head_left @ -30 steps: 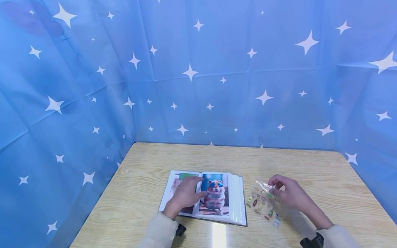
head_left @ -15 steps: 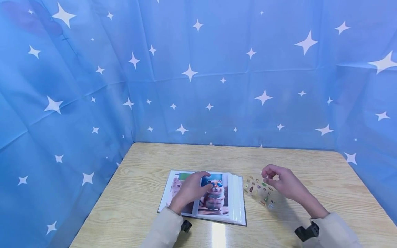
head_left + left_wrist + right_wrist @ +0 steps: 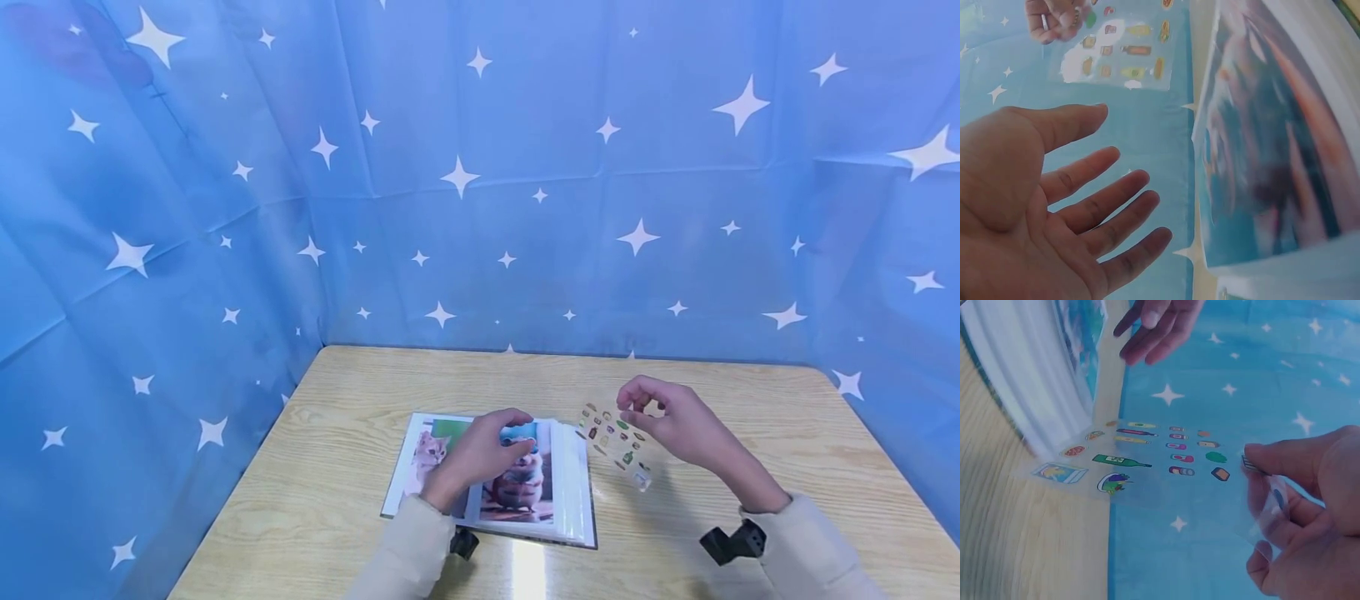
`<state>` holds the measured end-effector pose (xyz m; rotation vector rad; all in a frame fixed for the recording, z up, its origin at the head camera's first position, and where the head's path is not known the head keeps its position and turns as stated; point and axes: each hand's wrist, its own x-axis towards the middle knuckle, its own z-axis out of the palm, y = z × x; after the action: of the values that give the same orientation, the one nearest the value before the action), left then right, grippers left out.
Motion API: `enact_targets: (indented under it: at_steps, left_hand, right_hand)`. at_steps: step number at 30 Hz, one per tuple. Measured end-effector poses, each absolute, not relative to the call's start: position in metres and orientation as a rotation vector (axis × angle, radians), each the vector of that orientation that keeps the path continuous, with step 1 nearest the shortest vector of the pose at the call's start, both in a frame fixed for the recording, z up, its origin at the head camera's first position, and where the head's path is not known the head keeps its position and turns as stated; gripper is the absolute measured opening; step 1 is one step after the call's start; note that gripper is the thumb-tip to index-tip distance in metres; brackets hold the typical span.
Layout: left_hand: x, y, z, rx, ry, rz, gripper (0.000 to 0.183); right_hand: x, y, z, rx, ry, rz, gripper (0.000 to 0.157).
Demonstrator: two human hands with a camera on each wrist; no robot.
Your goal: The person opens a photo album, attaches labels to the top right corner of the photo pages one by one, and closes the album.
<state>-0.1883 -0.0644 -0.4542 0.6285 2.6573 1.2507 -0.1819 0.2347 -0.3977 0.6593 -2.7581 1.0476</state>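
Between thumb and fingers my right hand (image 3: 678,421) pinches one edge of a clear sticker sheet (image 3: 1147,487), printed with small food and bottle pictures. The sheet hangs above the table, right of an open photo album (image 3: 573,483). Over the album's right page hovers my left hand (image 3: 483,454), fingers spread and slightly bent, holding nothing in the left wrist view. It hides part of a photo of a hamster (image 3: 517,487) in sunglasses. A cat photo (image 3: 429,450) shows on the left page.
The wooden table (image 3: 300,492) extends around the album on all sides. A blue curtain (image 3: 525,250) with white stars stands behind the table and along its left and right sides. A dark wrist device (image 3: 735,542) sits at the right sleeve.
The right hand has lifted the sticker sheet and carried it left and away from me, toward the album. The left hand has shifted right across the album, uncovering the cat photo.
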Motion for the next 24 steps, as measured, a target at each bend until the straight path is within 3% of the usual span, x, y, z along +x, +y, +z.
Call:
enact_targets:
  at_steps: [24]
  left_hand:
    - [-0.187, -0.046, -0.439, 0.676, 2.531, 1.421, 0.054]
  right_hand:
    - [-0.181, 0.200, -0.393, 0.801, -2.808, 1.216, 0.019]
